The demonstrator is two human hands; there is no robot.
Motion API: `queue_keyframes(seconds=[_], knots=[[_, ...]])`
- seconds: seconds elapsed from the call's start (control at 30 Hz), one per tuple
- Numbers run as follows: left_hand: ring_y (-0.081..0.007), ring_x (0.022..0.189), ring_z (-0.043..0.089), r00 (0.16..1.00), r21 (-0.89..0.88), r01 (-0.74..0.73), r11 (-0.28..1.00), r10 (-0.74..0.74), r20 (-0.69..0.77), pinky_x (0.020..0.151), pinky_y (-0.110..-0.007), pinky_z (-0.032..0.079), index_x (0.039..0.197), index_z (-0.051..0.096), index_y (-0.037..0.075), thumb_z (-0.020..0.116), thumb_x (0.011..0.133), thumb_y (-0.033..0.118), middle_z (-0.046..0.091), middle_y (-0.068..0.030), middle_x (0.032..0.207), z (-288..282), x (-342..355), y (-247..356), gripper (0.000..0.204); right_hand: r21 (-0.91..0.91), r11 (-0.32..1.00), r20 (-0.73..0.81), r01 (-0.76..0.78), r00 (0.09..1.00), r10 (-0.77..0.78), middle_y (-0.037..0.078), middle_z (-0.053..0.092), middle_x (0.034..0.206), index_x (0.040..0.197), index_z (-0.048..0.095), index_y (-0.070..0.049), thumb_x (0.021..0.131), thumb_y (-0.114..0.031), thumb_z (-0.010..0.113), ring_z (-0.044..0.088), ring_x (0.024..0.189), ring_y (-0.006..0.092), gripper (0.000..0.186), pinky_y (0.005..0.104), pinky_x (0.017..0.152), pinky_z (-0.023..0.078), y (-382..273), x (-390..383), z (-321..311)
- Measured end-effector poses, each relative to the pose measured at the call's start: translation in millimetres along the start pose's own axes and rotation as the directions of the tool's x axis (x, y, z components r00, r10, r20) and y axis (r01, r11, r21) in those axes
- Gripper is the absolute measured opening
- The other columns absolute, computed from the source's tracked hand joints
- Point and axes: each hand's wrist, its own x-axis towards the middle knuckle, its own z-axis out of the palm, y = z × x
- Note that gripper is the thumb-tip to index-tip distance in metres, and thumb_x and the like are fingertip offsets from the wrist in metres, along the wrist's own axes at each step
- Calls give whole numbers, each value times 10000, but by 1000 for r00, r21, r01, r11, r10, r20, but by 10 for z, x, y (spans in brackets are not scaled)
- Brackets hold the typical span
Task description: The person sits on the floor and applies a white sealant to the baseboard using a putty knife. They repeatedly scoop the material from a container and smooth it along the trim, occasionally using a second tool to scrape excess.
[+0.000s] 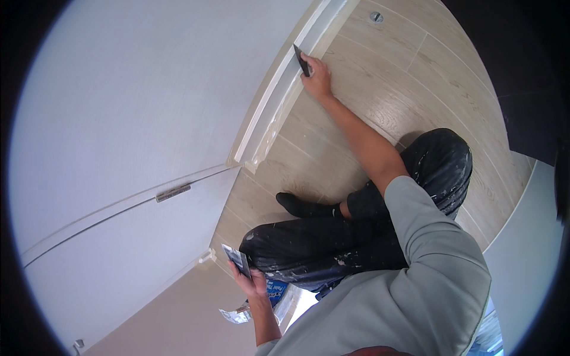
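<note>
My right hand (318, 78) is closed on a dark flat scraper (300, 58), held at the pale skirting strip (275, 89) along the base of the white wall. Pale masking tape (264, 143) runs beside the strip on the floor. Down at the lower left, by my knee, my left hand (253, 280) grips a flat metal spreading blade (236, 258); whether anything is on it I cannot make out. Just behind that hand lies a blue printed container (275, 290), partly hidden, with crumpled clear plastic (233, 314) beside it.
My crossed legs in paint-spattered black trousers (436, 160) rest on light plank flooring (386, 83). A white door (119, 249) with a hinge (172, 193) stands left. A round metal fitting (376, 18) is set in the floor above, and dark panels (522, 113) are at right.
</note>
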Motion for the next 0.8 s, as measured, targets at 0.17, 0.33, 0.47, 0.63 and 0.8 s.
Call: queue_keyframes(seconds=[0.17,0.33,0.47,0.63,0.8], knots=[[-202,948,696,999,3,-12,1000,12,31,769,-266,602,1144,615,18,477,1023,275,696,-125,1091,-34,-3,-6,315,-43,999,38,12,999,-10,62,597,1237,1308,558,-167,675,-44,730,519,1159,316,667,466,995,367,-248,-466,177],[-178,922,698,999,37,-26,999,24,40,731,-243,598,1117,625,28,487,1020,278,703,-116,1064,-19,-26,-23,301,-49,999,100,-21,995,26,80,580,1263,1327,543,-152,660,-51,762,496,1197,322,709,467,1001,363,-487,-929,332],[-169,918,696,998,56,-57,997,59,-21,721,-240,594,1114,630,41,492,1019,281,706,-107,1057,31,-30,-47,293,-80,996,124,-44,991,54,93,558,1299,1343,526,-149,661,-49,767,487,1214,322,730,471,1010,356,-666,-1272,482],[-169,927,694,997,45,-73,996,73,1,765,-251,587,1116,630,40,494,1017,286,705,-102,1067,-105,-36,-44,298,-69,995,184,-74,979,86,90,551,1317,1351,517,-148,649,-54,779,479,1224,315,756,474,1006,359,-926,-1683,593],[-169,932,694,996,41,-90,995,90,-5,782,-258,585,1118,629,41,496,1016,284,706,-95,1067,-56,-1,-68,294,6,999,183,-44,982,42,93,559,1304,1349,516,-143,689,-63,760,473,1235,307,709,468,997,361,-957,-1841,601]])
